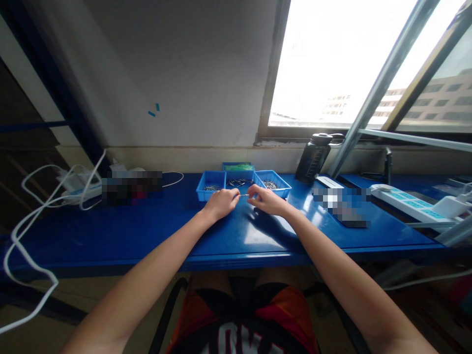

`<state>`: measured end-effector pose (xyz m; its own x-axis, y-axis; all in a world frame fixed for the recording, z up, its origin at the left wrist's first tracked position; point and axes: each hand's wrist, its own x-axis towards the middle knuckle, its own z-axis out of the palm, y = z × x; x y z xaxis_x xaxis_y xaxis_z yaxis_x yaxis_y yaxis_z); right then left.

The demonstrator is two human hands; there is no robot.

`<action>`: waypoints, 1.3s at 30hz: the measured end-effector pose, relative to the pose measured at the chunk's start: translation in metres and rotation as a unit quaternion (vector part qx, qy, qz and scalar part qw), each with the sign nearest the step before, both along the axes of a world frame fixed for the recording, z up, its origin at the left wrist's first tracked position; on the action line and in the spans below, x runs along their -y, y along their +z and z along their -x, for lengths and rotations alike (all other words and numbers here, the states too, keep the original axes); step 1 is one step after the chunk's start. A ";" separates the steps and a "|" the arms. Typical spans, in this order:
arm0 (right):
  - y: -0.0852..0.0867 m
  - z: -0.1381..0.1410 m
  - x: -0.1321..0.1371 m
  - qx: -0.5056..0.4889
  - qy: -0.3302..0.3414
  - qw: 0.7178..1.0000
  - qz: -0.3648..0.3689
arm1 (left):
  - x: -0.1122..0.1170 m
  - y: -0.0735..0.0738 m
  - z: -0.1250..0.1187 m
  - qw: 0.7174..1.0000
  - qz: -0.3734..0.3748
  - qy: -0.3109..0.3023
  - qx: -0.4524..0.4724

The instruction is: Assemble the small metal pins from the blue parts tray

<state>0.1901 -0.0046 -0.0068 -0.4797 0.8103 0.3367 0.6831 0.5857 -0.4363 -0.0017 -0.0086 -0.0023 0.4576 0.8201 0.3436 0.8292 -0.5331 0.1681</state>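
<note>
My left hand (221,203) is closed, pinching one end of a thin, shiny metal rod (244,195) between thumb and fingertips. The fingers of my right hand (268,200) are bent around the rod's other end, just above the blue table. The rod is too small to name exactly. Directly beyond my hands stand a left blue bin (211,197) and a right blue bin (283,191), each with small metal parts in it. Dark metal pieces (239,183) lie between these two. A back blue bin (225,170) holds something green and thin.
A black bottle (313,158) stands at the back right by the window. To its right lies a white power strip (409,202). White cables (31,250) loop over the left end of the blue table (162,236). Blurred-out items lie at both sides.
</note>
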 end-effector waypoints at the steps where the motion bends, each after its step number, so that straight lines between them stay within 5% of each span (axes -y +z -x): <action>1: 0.000 0.000 0.000 0.003 0.008 1.000 0.002 | 0.000 0.000 0.000 1.000 0.002 0.004 -0.001; 24: 0.003 0.002 0.004 0.032 0.049 0.998 0.006 | -0.001 0.001 0.003 1.000 0.017 0.016 0.007; 39: 0.008 0.002 0.007 -0.089 0.023 0.995 0.035 | -0.006 -0.004 0.004 0.998 0.042 0.008 -0.047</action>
<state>0.1882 -0.0117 0.0014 -0.4546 0.8134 0.3630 0.5654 0.5784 -0.5880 -0.0057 -0.0025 -0.0062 0.4714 0.8517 0.2291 0.8514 -0.5072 0.1337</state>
